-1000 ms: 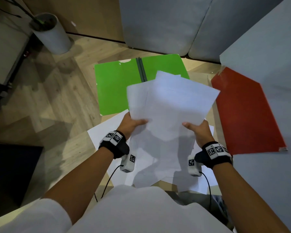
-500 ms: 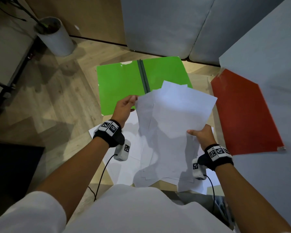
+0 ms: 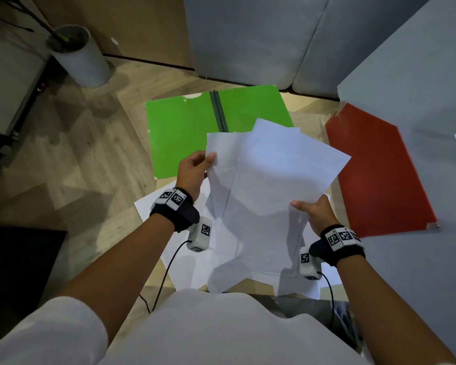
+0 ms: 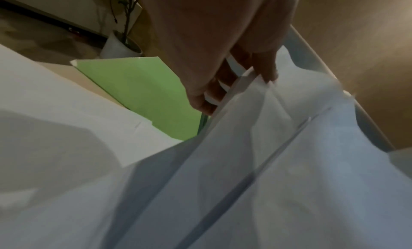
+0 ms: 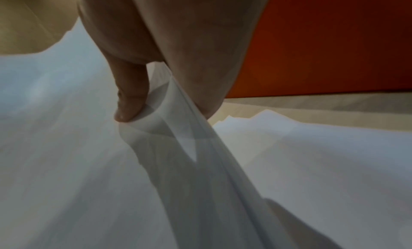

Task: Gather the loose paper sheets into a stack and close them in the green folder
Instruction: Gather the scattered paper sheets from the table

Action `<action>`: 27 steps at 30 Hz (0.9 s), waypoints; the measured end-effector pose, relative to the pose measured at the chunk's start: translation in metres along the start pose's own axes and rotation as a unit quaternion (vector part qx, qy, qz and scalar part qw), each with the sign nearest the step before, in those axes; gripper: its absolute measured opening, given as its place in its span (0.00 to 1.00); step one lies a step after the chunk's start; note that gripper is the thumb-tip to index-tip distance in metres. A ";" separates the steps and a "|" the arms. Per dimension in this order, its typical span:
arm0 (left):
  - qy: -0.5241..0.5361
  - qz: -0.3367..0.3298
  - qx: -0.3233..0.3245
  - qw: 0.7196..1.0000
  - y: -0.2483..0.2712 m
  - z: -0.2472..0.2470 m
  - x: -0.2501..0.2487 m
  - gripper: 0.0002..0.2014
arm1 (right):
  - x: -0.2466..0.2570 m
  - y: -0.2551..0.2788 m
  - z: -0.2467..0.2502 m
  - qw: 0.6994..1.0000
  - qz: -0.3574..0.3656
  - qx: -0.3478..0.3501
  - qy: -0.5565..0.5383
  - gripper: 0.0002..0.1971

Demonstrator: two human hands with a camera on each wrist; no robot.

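Note:
I hold an uneven bundle of white paper sheets (image 3: 269, 180) in the air above the small table. My left hand (image 3: 195, 167) pinches the bundle's upper left edge, thumb on top, fingers behind, as the left wrist view shows at the sheets (image 4: 278, 147). My right hand (image 3: 313, 210) pinches the lower right edge; the right wrist view shows thumb and fingers clamped on the sheets (image 5: 178, 138). The green folder (image 3: 179, 138) lies open and flat beyond the bundle, spine (image 3: 219, 111) upward; its right half is partly hidden by the paper. More loose sheets (image 3: 158, 206) lie on the table under my hands.
A red folder (image 3: 379, 175) lies to the right against a grey cushion. A white plant pot (image 3: 82, 59) stands on the wooden floor at the far left. Grey sofa cushions (image 3: 248, 38) rise behind the table. A dark object (image 3: 16, 259) sits at the lower left.
My left hand has moved up from the bundle's lower left edge to its upper left edge. The bundle has tilted and shifted slightly; my right hand keeps its hold.

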State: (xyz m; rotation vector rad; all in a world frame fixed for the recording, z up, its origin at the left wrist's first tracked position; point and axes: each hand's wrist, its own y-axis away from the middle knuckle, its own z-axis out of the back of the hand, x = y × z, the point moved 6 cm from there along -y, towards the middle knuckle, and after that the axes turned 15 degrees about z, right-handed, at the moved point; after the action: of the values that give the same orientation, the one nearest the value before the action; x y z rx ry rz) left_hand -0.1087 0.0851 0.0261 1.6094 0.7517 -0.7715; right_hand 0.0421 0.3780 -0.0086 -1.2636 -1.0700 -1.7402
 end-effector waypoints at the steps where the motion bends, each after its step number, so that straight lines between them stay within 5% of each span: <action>1: 0.002 -0.007 0.004 1.000 0.001 -0.003 -0.006 0.05 | 0.002 -0.001 0.000 1.000 0.001 0.007 0.003 0.10; 9: -0.023 -0.061 0.032 0.997 0.007 -0.026 -0.034 0.03 | 0.019 -0.008 -0.014 0.998 0.001 0.053 0.021 0.17; 14: -0.030 -0.026 0.027 0.999 0.005 -0.021 -0.030 0.14 | 0.021 -0.006 -0.016 0.999 -0.010 0.027 0.017 0.13; 17: -0.027 0.080 0.068 0.994 0.005 -0.001 -0.005 0.34 | 0.023 -0.002 -0.007 1.000 -0.020 -0.016 0.010 0.08; 19: -0.114 0.112 0.106 0.981 0.014 -0.001 0.020 0.49 | 0.021 -0.003 -0.004 0.999 -0.023 -0.032 -0.003 0.18; 21: -0.170 0.094 0.123 0.973 0.022 -0.010 0.036 0.44 | 0.028 -0.004 -0.009 0.999 -0.032 -0.039 -0.013 0.19; 24: -0.126 0.044 0.054 0.990 0.026 -0.016 0.035 0.32 | 0.043 -0.007 -0.028 0.999 -0.020 0.028 -0.007 0.23; 27: -0.147 0.018 0.033 0.988 0.028 -0.025 0.022 0.30 | 0.064 -0.011 -0.040 0.999 0.020 0.044 0.006 0.13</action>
State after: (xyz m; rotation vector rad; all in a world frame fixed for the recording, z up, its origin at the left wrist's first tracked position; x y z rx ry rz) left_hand -0.0712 0.1067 0.0273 1.5199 0.4885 -0.9905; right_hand 0.0015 0.3408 0.0436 -1.2104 -1.0949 -1.6509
